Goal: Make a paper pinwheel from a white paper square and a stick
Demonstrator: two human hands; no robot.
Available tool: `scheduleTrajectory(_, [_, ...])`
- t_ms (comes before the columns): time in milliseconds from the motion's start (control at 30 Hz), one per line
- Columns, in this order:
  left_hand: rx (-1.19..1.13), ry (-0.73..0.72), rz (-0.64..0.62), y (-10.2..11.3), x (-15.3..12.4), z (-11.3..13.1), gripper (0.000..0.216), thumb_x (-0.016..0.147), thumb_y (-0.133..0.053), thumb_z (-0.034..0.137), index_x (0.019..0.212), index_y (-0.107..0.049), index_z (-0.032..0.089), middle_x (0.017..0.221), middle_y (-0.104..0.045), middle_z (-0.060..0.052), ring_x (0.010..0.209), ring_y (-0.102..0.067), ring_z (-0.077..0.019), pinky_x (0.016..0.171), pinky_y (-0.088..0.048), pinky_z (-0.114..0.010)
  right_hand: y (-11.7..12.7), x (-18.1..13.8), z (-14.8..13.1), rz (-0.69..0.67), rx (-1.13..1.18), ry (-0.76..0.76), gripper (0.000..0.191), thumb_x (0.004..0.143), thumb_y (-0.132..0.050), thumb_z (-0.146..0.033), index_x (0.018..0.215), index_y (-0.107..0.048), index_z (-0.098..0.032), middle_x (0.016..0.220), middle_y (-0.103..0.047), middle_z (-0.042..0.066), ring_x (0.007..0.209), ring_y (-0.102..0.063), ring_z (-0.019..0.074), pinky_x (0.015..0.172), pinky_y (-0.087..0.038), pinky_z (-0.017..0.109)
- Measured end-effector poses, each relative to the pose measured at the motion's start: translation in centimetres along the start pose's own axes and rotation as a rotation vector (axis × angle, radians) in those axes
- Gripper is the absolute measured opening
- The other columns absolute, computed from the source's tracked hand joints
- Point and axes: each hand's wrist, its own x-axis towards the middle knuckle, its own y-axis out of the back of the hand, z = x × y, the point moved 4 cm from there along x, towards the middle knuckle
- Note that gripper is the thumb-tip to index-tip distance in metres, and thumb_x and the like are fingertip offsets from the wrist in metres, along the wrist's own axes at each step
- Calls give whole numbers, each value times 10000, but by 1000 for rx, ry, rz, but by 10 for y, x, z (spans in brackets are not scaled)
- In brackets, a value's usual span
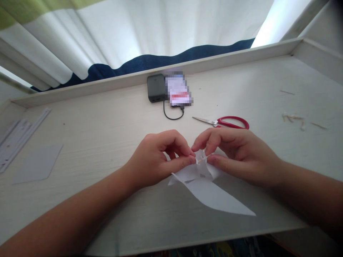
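Note:
A white folded paper piece (211,189) lies on the pale table (107,128) near its front edge, with a long pointed end stretching toward the lower right. My left hand (158,157) pinches the paper's upper folded part between thumb and fingers. My right hand (235,150) pinches the same folded part from the other side, its fingertips almost meeting those of the left. Both hands are closed on the paper.
Red-handled scissors (227,122) lie just behind my right hand. A dark power bank (156,87) is cabled to a phone (178,91) at the back rim. A grey card (37,164) and white strips (16,141) lie left; paper scraps (294,117) right.

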Motion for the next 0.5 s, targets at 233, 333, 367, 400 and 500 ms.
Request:
scheduleTrajectory(233, [-133,124,-29,0,0,-6,249,714,-764,283,725,-549,158,762,-676,-36,663,-635,-139,561,-514,-244,1,-3,0,-47,-5,87,138,757,-666,-81,788,-583,-187,1053,-659,65,967,-637,203,848,-507,348])
scheduleTrajectory(333, [-133,111,-38,0,1,-6,261,706,-770,283,702,-540,160,753,-662,-30,661,-617,-131,558,-495,-238,-1,-2,0,-54,-10,87,138,747,-671,-79,778,-595,-191,1047,-664,63,963,-640,205,847,-510,350])
scheduleTrajectory(367, [-124,101,-39,0,1,-6,262,705,-771,282,695,-539,160,746,-655,-27,658,-610,-127,557,-489,-236,-1,-1,-1,-59,-10,86,137,746,-670,-78,780,-599,-190,1044,-665,62,959,-642,203,843,-513,348])
scheduleTrajectory(400, [-114,89,-40,0,1,-5,263,705,-770,280,689,-537,160,741,-648,-24,653,-602,-123,555,-482,-233,-2,-1,-1,-67,-10,83,136,746,-669,-77,782,-601,-189,1041,-666,62,953,-644,202,837,-516,345])
scheduleTrajectory(500, [-93,76,-47,0,2,-4,264,713,-761,275,685,-525,161,731,-632,-18,634,-585,-114,537,-465,-228,-6,0,-1,-93,0,60,122,759,-656,-75,783,-601,-181,1025,-672,62,930,-650,194,826,-523,342])
